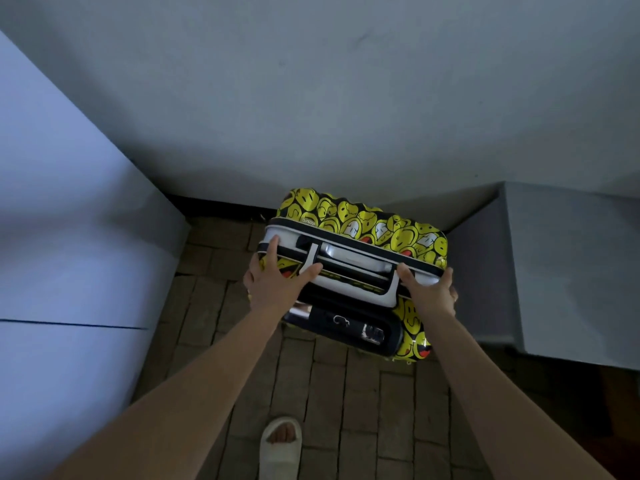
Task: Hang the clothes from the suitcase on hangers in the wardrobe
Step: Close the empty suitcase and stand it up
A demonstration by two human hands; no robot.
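Observation:
A closed hard-shell suitcase (367, 223), black with yellow smiley faces, stands upright on the floor against the wall, seen from above. My left hand (277, 275) grips its top left corner, fingers spread over the white top panel beside the carry handle (356, 268). My right hand (433, 289) holds the top right corner, with the thumb by the handle's right post. No clothes, hangers or wardrobe interior are in view.
A pale blue-white cabinet face (69, 237) rises on the left. On the right a grey box-like unit (571, 268) stands close to the suitcase. The floor is brown brick-pattern tile (346, 410). My foot in a white slide sandal (280, 445) is at bottom centre.

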